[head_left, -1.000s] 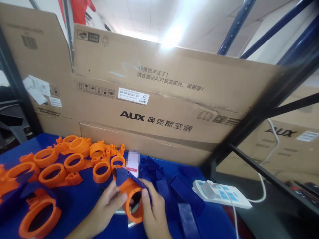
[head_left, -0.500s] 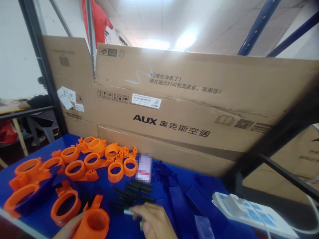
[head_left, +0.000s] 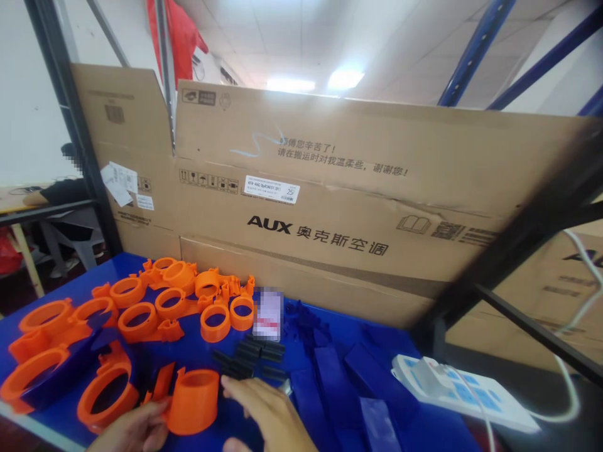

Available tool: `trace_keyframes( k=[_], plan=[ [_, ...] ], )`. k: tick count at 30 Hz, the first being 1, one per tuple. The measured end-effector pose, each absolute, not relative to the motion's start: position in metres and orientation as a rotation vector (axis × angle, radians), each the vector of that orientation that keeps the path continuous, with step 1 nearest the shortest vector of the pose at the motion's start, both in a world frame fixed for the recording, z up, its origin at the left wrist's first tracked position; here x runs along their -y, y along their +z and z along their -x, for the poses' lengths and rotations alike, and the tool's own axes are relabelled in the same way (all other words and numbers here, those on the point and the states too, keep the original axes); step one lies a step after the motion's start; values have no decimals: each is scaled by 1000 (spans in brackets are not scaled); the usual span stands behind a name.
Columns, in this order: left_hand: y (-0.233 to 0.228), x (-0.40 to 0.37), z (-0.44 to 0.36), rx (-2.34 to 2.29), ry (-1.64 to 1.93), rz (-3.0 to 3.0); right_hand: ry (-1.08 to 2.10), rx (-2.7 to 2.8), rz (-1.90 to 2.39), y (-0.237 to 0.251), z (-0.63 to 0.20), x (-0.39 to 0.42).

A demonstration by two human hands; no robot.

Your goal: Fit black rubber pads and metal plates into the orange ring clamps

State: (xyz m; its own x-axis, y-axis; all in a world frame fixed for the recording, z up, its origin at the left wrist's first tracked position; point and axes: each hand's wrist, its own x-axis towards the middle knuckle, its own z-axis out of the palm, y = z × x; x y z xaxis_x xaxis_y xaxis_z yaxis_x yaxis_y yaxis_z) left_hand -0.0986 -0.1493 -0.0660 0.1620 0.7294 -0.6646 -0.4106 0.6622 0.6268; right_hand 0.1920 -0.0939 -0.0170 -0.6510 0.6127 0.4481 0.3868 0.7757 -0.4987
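Note:
In the lower middle, an orange plastic cup-shaped ring (head_left: 195, 405) stands nearly upright with its opening upward. The fingers of my left hand (head_left: 136, 430) are closed on its left side, where a tab sticks out. My right hand (head_left: 271, 414) is just to the right of the ring, fingers stretched out and apart, with nothing visible in it. Its index fingertip is close to the rim; I cannot tell whether it touches. Several short black tubes (head_left: 254, 355) lie beyond my right hand. Another orange ring (head_left: 106, 402) lies to the left of my left hand.
Several orange rings (head_left: 136, 323) cover the left of the blue table. Dark blue plastic pieces (head_left: 332, 376) lie at right, beside a white power strip (head_left: 464, 392) with cables. A cardboard sheet (head_left: 301, 207) stands behind, and a black rack post (head_left: 471, 282) rises at right.
My right hand has left the black tubes, where it pinched a small pale piece, and opened beside the orange ring. My left hand has turned the ring more upright and moved it slightly right.

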Motion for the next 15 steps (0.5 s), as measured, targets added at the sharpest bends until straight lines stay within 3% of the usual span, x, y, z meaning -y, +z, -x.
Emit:
trace_keyframes(
  k=[15],
  plan=[
    [-76, 148, 109, -1074, 926, -242, 538, 2560, 560, -30, -159, 98]
  ],
)
